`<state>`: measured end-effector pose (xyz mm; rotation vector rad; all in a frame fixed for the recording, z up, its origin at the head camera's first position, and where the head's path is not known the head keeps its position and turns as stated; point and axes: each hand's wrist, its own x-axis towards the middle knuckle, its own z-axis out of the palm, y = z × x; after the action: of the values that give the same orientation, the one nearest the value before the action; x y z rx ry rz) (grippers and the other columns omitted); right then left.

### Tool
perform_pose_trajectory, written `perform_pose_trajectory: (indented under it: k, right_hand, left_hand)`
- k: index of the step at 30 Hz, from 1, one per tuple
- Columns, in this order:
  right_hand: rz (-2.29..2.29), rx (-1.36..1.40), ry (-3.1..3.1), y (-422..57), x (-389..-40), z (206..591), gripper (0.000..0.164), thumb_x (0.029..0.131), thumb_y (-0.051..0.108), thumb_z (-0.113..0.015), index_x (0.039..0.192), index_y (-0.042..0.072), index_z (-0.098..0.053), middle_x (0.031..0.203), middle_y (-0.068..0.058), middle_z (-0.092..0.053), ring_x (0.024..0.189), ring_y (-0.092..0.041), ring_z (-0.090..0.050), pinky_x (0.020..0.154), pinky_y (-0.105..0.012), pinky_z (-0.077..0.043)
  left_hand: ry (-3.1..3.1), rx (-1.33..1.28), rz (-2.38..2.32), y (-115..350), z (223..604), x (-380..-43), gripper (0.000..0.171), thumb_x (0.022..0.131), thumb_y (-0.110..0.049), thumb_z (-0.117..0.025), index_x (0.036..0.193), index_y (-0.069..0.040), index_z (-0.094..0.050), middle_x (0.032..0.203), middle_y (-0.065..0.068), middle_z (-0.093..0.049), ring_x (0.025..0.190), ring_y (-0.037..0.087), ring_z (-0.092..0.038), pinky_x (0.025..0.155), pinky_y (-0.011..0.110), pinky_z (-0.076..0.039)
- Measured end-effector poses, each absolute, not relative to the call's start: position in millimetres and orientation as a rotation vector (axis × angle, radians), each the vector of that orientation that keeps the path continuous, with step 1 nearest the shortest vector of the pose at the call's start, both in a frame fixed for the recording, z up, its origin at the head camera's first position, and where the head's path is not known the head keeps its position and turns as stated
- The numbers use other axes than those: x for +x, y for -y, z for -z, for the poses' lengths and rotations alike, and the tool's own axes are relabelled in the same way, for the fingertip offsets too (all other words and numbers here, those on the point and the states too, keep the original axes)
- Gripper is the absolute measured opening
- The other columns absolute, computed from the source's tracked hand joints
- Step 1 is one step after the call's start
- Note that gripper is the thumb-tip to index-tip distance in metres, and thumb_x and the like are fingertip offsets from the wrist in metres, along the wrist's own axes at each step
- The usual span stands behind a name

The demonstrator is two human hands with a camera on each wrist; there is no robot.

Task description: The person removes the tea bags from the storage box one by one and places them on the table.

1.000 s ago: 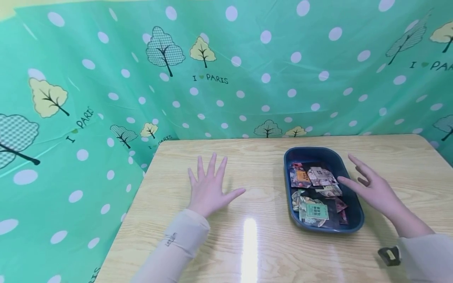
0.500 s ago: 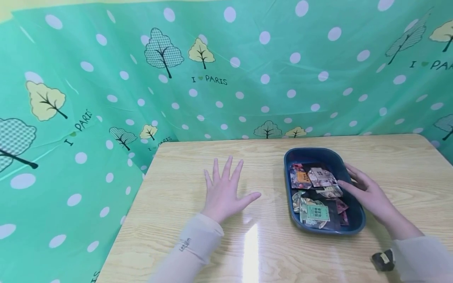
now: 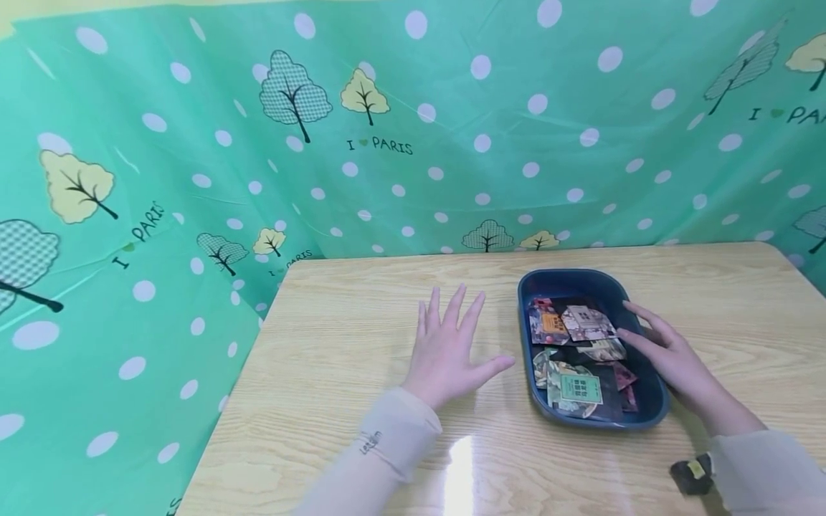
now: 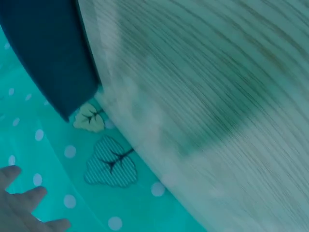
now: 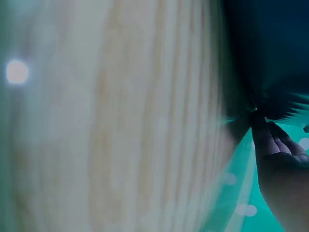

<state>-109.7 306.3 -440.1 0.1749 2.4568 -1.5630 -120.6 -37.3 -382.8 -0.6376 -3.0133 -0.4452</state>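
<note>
A dark blue plastic basket [image 3: 535,408] stands on the table, holding several printed packets; one with a green label [image 3: 581,389] lies at its near end and one with an orange label [image 3: 551,322] farther back. My right hand [image 3: 677,358] is at the basket's right side, its thumb and index finger reaching to the rim with straight fingers; the rest of its fingers are partly hidden. In the right wrist view, fingers [image 5: 265,137] meet the basket's dark wall. My left hand [image 3: 445,355], fingers spread, hovers left of the basket with nothing in it.
The wood-grain table [image 3: 323,358] backs onto a green polka-dot cloth [image 3: 413,143] hanging behind and on the left. A small black device [image 3: 692,474] sits at the right sleeve. Light glares off the table's front.
My left hand has moved rightward toward the basket, fingers still spread. The right hand has come in to the basket's right rim. The basket appears almost unmoved.
</note>
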Motion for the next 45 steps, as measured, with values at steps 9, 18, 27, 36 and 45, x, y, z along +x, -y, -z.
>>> perform_pose_trajectory:
  k: [9,18,27,36,45]
  right_hand:
    - [1.571,0.147,-2.440,-305.5,-109.3,444.6,0.065,0.105,0.042,-0.044,0.159,0.033,-0.010,0.148,-0.041,-0.027,0.105,-0.012,-0.058,0.075,-0.020,-0.052]
    - [1.675,0.176,-2.319,-306.1,-113.0,448.2,0.064,0.105,0.043,-0.042,0.157,0.043,-0.005,0.156,-0.038,-0.011,0.135,-0.053,-0.031,0.078,-0.014,-0.047]
    - [1.799,0.204,-2.260,-308.5,-113.7,451.5,0.058,0.104,0.039,-0.046,0.153,0.047,-0.017,0.153,-0.029,-0.012,0.101,0.007,-0.049,0.080,-0.015,-0.051]
    - [1.870,0.248,-2.238,-304.9,-114.7,456.3,0.058,0.104,0.039,-0.048,0.154,0.046,-0.019,0.159,-0.026,-0.003,0.109,0.000,-0.042,0.080,-0.010,-0.047]
    - [1.977,0.279,-2.144,-304.9,-114.9,455.6,0.058,0.104,0.035,-0.050,0.153,0.046,-0.023,0.158,-0.021,-0.004,0.102,0.004,-0.046,0.079,-0.012,-0.050]
  left_hand:
    - [2.915,-1.038,0.255,-7.2,392.1,-110.6,0.086,0.091,-0.072,-0.046,0.155,-0.018,-0.030,0.162,0.004,-0.030,0.151,0.030,-0.023,0.122,0.043,-0.020]
    - [2.844,-1.307,0.119,-52.3,402.7,-101.1,0.056,0.091,-0.059,-0.057,0.132,-0.022,-0.063,0.135,-0.008,-0.061,0.126,0.007,-0.054,0.112,0.020,-0.036]
    - [2.905,-1.250,-0.218,-74.7,400.1,-102.9,0.052,0.079,-0.066,-0.067,0.117,-0.031,-0.068,0.115,-0.017,-0.068,0.101,0.003,-0.054,0.087,0.018,-0.041]
    - [2.945,-1.182,-0.191,-74.0,401.9,-101.7,0.053,0.078,-0.064,-0.071,0.118,-0.030,-0.067,0.112,-0.012,-0.060,0.103,0.009,-0.046,0.086,0.022,-0.043]
    - [2.921,-1.177,-0.093,-76.7,407.6,-104.7,0.055,0.080,-0.052,-0.077,0.127,-0.027,-0.061,0.114,-0.007,-0.059,0.107,0.011,-0.050,0.094,0.025,-0.046]
